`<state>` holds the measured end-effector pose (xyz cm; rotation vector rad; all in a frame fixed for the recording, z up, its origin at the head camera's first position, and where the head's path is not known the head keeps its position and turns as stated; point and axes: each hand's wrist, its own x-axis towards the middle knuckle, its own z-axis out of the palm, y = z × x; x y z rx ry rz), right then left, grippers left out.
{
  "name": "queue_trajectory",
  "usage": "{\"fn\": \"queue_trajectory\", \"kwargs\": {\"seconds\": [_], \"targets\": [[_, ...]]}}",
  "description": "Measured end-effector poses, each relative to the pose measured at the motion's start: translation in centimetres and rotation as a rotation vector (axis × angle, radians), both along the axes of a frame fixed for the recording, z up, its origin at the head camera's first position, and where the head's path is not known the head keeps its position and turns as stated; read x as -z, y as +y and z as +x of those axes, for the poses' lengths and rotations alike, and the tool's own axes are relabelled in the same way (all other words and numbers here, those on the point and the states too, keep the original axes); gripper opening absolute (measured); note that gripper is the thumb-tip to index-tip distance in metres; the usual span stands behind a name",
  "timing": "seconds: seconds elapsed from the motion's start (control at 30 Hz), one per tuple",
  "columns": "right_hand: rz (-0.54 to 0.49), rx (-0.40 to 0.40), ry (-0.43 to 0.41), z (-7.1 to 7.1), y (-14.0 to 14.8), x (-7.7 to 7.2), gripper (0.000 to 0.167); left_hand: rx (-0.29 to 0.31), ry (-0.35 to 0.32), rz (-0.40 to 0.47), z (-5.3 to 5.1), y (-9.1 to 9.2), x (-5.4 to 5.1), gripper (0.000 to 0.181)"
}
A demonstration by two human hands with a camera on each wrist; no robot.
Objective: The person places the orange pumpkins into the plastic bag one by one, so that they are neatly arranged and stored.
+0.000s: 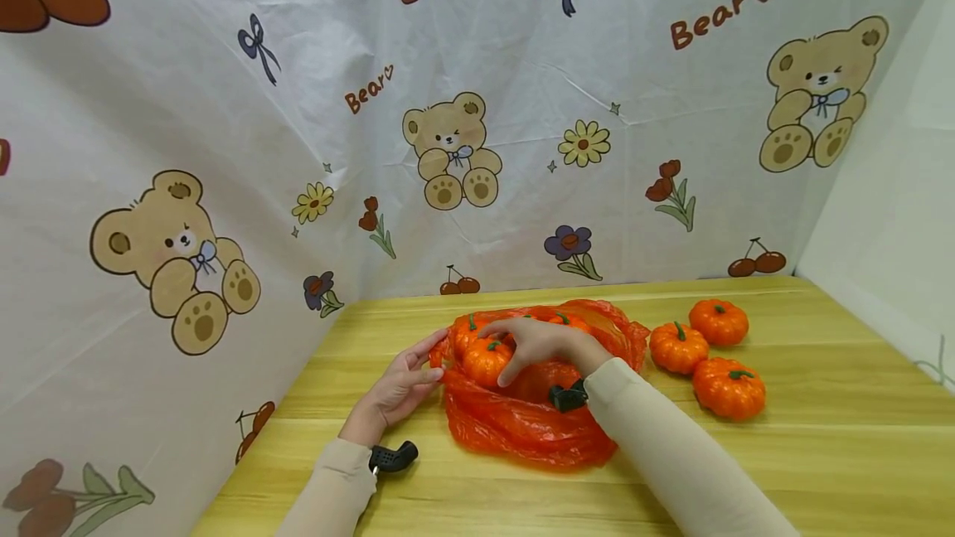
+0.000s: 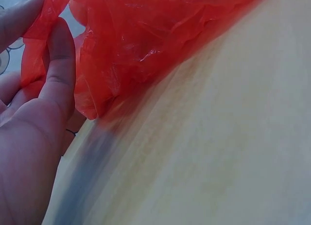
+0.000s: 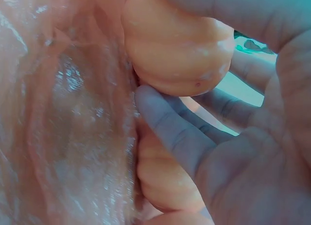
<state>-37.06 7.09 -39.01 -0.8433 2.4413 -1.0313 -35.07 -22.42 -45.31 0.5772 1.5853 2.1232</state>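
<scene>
A thin red plastic bag [image 1: 525,429] lies with its mouth open on the table, several small orange toy pumpkins inside it. My left hand [image 1: 399,388] pinches the bag's left rim between thumb and fingers; the left wrist view shows a strip of the bag [image 2: 131,45] running between those fingers. Over the bag's mouth, my right hand [image 1: 548,342] holds a pumpkin [image 1: 485,365] with a green stem. In the right wrist view, thumb and fingers lie on opposite sides of that pumpkin [image 3: 177,45], while another pumpkin [image 3: 167,176] sits just below.
To the right of the bag, three more pumpkins stand close together on the table: a back one [image 1: 719,322], a left one [image 1: 678,348] and a front one [image 1: 729,389]. A bear-print cloth [image 1: 515,247] hangs behind the wooden table [image 1: 836,371].
</scene>
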Motion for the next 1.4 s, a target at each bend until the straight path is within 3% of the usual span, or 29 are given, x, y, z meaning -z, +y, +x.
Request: {"fn": "queue_trajectory", "kwargs": {"seconds": [0.73, 1.2, 1.4], "targets": [[0.019, 0.046, 0.040, 0.8, -1.0, 1.4, 0.074, 0.000, 0.004, 0.006, -0.2, 0.0, 0.3, 0.076], [0.079, 0.025, 0.088, 1.0, -1.1, 1.2, 0.070, -0.011, 0.003, 0.006, 0.0, 0.0, 0.1, 0.077], [0.037, 0.016, 0.076, 1.3, -0.1, 0.1, 0.066, -0.015, 0.001, 0.006, 0.0, 0.0, 0.2, 0.078]]}}
